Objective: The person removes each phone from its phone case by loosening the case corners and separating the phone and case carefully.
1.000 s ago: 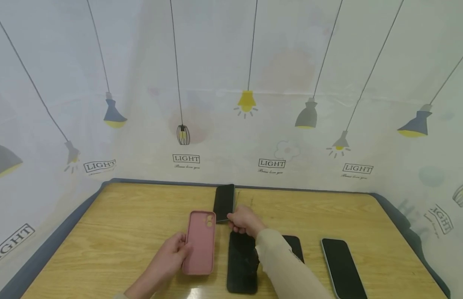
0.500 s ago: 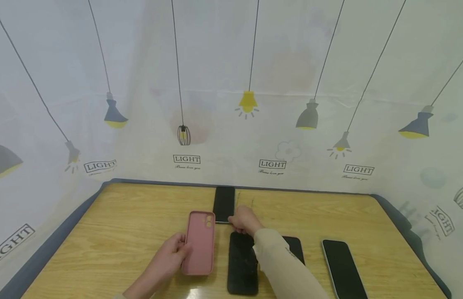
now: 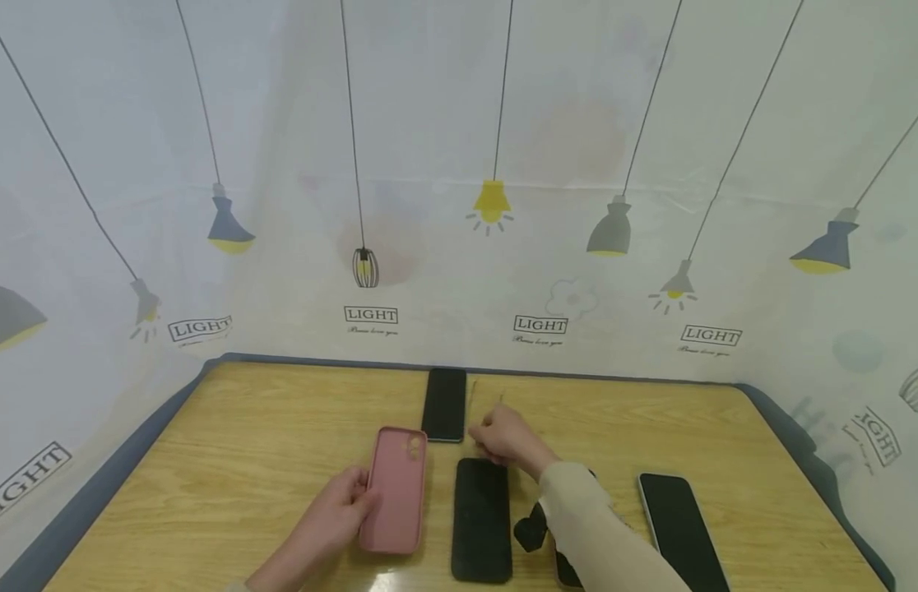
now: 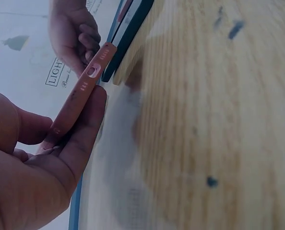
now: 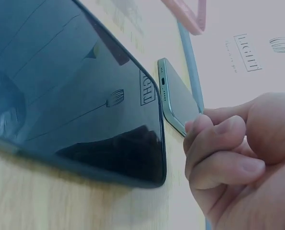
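Note:
A pink phone case is held by my left hand, its inner side facing up and its camera cutout at the upper right. In the left wrist view, thumb and fingers grip the case by its lower part, edge-on to the camera. My right hand, fingers loosely curled and holding nothing, hovers just right of a dark-screened phone at the table's back. The right wrist view has this phone lying flat past the fingertips. Below the right hand lies a larger black phone.
A phone with a pale edge lies at the right. Another phone is mostly hidden under the right sleeve, with a small black object beside the sleeve. A lamp-printed curtain encloses the wooden table.
My right hand has let go of the back phone's edge and drawn away to the right. The back phone has straightened slightly. The pink case has tilted and dropped a little in the left hand.

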The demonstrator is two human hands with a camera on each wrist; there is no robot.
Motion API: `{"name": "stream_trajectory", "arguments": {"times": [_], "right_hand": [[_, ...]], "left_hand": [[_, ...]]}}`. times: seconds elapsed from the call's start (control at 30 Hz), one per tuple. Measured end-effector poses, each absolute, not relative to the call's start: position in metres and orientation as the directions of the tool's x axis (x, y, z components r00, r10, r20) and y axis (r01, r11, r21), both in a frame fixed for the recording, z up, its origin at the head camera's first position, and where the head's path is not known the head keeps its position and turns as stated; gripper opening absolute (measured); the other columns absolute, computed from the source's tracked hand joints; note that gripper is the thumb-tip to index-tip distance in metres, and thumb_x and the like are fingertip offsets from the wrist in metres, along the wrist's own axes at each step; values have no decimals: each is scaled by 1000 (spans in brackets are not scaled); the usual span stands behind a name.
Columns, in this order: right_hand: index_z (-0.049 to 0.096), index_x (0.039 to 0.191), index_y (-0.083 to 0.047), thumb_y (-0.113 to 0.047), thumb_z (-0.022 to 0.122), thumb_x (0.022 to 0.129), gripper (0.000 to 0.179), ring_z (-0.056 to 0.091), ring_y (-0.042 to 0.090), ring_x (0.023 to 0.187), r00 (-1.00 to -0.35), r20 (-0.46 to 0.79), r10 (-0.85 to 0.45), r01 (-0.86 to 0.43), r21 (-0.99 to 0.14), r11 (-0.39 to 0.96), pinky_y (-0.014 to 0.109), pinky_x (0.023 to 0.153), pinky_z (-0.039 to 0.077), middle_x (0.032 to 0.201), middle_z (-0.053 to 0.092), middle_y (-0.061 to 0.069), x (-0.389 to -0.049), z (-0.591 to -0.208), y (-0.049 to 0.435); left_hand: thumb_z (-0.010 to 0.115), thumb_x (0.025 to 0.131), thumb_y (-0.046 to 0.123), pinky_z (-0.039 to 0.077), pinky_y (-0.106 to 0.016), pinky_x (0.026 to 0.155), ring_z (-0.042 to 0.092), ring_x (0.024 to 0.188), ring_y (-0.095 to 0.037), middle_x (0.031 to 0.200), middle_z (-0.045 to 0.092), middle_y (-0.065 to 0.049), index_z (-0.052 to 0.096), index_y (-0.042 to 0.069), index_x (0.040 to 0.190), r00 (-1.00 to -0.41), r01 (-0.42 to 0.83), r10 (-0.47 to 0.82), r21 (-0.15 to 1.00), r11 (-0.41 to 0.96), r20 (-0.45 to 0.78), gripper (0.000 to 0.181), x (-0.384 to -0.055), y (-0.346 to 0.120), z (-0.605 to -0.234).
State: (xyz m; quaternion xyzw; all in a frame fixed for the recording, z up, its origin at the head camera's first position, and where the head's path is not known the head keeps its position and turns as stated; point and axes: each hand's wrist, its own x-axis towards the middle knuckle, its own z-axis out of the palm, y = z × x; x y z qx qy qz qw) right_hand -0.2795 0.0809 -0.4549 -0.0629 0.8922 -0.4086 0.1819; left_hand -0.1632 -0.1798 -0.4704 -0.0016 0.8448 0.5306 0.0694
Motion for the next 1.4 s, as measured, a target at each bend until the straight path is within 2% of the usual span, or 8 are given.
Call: {"name": "stream_trajectory", "arguments": {"times": [0.17,0.37,0.57,0.83,0.97,1.2,1.4], "right_hand": [[54,56,-9,-12,55,103,47,38,10,42,-922,-250,-296,5,-771,637,22,42,30,47,45,-3,-271,-453,93],[64,70,-1,-16,56,104,38,40,12,45,-924,-281,-260,60,-777,626,23,42,32,55,53,1,-263,-452,101],[66,77,0,-16,56,104,32,41,12,47,-929,-277,-246,76,-793,604,23,42,32,60,55,2,-257,-449,108],[67,81,2,-16,56,104,31,42,12,47,-928,-271,-256,66,-795,602,23,41,32,61,56,2,-249,-443,115],[68,81,2,-14,56,102,29,43,11,47,-925,-281,-255,70,-786,614,23,42,32,61,55,1,-246,-443,116],[69,81,-1,-15,56,103,29,44,11,48,-924,-286,-255,72,-782,619,23,42,34,61,56,0,-241,-449,118],[69,82,-2,-16,56,103,28,44,11,48,-923,-283,-263,71,-794,604,22,42,33,61,56,-1,-237,-452,121]], "left_hand": [[56,101,1,59,-39,78,66,87,-21,91,67,-10,60,-10,117,-984,-102,89,897,431,-154,20,-161,-179,-473],[55,102,3,56,-36,75,63,85,-19,90,65,-8,61,-7,115,-972,-156,90,878,452,-218,18,-161,-178,-477],[55,102,5,54,-35,72,61,83,-19,91,64,-8,61,-6,112,-953,-217,80,846,487,-291,16,-162,-178,-477],[63,100,9,53,-31,61,59,74,-17,83,63,-6,63,-3,103,-971,-121,92,782,611,-222,12,-162,-178,-480],[65,99,12,53,-30,55,59,66,-16,77,62,-4,63,0,99,-968,-111,95,735,669,-233,12,-162,-178,-481],[68,97,13,47,-28,51,54,61,-14,69,58,-2,60,7,86,-978,-81,60,635,769,-198,15,-161,-174,-480],[70,96,13,45,-27,51,53,61,-14,68,56,-2,56,9,81,-981,-72,45,577,814,-186,21,-161,-171,-479]]}}
